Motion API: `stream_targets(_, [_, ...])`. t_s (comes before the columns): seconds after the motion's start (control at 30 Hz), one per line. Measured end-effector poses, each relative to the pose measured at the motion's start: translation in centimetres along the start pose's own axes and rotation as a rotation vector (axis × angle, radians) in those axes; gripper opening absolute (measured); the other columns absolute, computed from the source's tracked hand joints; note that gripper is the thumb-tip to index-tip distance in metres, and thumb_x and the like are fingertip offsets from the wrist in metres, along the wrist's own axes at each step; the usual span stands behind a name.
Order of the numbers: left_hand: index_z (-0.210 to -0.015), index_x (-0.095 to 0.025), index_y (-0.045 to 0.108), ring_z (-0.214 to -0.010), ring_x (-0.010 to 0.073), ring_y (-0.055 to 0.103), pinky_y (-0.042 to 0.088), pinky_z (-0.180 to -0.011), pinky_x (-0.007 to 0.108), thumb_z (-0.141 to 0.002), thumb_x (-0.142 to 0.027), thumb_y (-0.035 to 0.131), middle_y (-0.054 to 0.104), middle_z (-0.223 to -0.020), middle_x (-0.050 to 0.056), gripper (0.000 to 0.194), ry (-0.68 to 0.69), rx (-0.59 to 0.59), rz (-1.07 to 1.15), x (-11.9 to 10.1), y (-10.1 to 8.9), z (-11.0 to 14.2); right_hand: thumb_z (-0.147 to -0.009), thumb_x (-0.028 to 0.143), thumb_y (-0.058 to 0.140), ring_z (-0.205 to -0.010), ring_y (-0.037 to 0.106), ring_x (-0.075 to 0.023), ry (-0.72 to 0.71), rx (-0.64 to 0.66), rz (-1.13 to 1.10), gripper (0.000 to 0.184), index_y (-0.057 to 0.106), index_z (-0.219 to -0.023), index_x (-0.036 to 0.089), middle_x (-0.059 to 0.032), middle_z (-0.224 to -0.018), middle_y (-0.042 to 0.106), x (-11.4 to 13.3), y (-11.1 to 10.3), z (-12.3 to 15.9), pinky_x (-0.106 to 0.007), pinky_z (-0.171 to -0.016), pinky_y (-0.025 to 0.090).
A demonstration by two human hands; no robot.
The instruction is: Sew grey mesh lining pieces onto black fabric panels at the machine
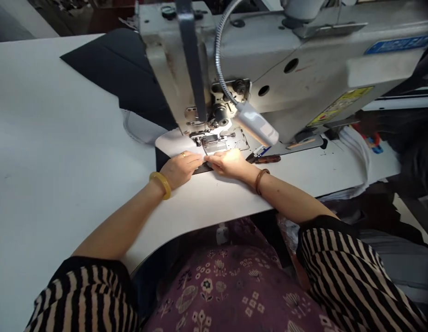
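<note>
My left hand (181,167) and my right hand (228,163) meet just in front of the presser foot (214,142) of a grey sewing machine (304,64). Both lie with fingers pressed together on a white fabric piece (172,142) that rests over a dark strip (200,169). The fingertips touch at the fabric's edge. A yellow bangle is on my left wrist, a brown one on my right. The machine's lamp (257,124) lights the hands.
Dark fabric (120,69) lies spread behind the machine on the white table (55,138). Scissors with dark handles (264,159) sit right of my right hand. White cloth (355,152) hangs off the table's right side. The table edge curves in at my lap.
</note>
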State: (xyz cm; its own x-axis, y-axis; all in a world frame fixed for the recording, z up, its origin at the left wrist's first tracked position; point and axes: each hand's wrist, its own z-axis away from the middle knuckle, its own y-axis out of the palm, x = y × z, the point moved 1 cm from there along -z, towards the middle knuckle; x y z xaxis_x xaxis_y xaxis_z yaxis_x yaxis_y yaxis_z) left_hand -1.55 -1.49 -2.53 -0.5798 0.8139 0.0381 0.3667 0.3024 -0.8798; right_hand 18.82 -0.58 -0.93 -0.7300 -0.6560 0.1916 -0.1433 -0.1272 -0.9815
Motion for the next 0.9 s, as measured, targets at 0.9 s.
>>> stream_targets(0.9, [-0.092,-0.017,0.063,-0.095,0.0129,0.065,0.055,-0.086,0.026,-0.092,-0.002,0.034,0.073,-0.097,0.002,0.032,0.035,-0.052,0.064,0.7,1.2,0.7,-0.091,0.032,0.037,-0.076,0.06,-0.0156,0.039,-0.027,-0.003,0.046,0.069,-0.123,0.024,-0.0065,-0.091,0.074,-1.1,0.4,0.1,-0.028,-0.054,0.02])
